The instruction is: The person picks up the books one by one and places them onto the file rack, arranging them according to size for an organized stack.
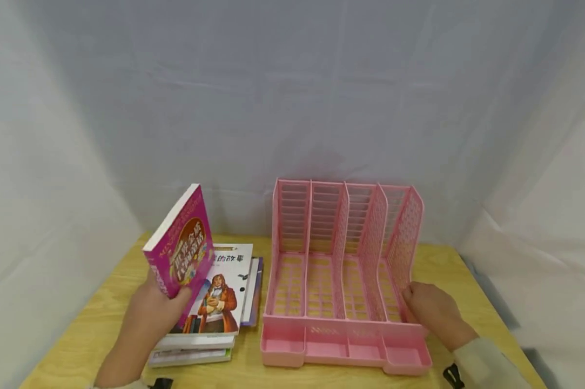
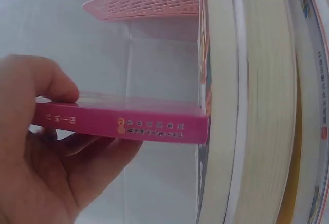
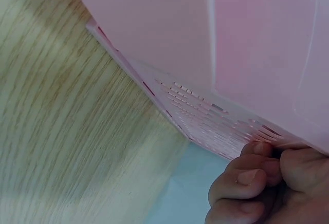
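Observation:
A thick magenta book (image 1: 189, 243) stands upright in my left hand (image 1: 152, 309), which grips it between thumb and fingers. In the left wrist view the book's spine (image 2: 123, 123) faces the camera, and its lower end meets the top of a book pile. On top of that pile lies a white book (image 1: 219, 292) with a figure in a red coat on its cover. My right hand (image 1: 433, 310) pinches the right side wall of a pink desk file organizer (image 1: 347, 321); its curled fingers (image 3: 241, 180) show against the slotted panel.
Several books lie stacked on the left of the wooden table (image 1: 102, 302), one with a purple edge (image 1: 254, 294) jutting out to the right. The organizer has tall slots behind and a low front tray (image 1: 343, 354). White sheeting (image 1: 292, 108) hangs behind and at both sides.

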Available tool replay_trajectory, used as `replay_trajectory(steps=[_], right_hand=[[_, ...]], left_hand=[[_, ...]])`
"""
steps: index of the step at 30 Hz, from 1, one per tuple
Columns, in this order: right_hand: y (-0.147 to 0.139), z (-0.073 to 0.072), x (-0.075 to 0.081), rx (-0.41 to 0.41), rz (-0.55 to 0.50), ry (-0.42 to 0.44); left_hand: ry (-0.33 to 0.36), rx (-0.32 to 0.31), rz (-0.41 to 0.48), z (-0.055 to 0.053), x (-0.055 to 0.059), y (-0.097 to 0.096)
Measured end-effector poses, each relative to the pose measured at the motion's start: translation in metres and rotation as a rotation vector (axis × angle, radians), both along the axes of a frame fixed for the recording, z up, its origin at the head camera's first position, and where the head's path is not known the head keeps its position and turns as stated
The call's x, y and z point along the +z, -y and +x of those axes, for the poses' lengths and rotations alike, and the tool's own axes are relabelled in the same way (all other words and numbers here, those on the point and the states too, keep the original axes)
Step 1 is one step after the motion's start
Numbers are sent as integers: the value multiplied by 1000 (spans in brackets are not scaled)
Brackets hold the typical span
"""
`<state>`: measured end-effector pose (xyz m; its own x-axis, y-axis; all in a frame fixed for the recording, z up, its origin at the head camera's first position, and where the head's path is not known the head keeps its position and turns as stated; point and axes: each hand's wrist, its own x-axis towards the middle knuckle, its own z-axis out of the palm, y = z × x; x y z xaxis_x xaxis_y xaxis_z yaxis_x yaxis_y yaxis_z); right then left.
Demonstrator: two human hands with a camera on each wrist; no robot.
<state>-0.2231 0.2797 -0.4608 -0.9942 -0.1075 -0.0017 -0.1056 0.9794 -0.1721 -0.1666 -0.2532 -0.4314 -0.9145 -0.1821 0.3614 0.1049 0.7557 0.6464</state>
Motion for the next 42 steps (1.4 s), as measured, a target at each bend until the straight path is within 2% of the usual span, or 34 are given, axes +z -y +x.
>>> replay_trajectory(steps=[3,7,11,14,22,30,42], right_hand=[[0,-1,-1,0,3,6],[-4,-2,-3,-21,3,16],[-4,-2,-3,31,58,-3],[-1,-3,-2,46,66,-8],[0,-4,1,-23,-5,15],[0,-3,0,-34,-8,32],[1,-4,-1,-21,32,5]], left_hand=[[138,-45,-52,-4,1,2],[295,-70,-48,-9,1,0],[396,-72,-33,-11,-1,-2],[409,-60,-37,-10,-1,0],[429,-54,-36,-9,-2,1],[451,-42,-27,-11,-6,2],[431,-29,-45,-10,-9,3]])
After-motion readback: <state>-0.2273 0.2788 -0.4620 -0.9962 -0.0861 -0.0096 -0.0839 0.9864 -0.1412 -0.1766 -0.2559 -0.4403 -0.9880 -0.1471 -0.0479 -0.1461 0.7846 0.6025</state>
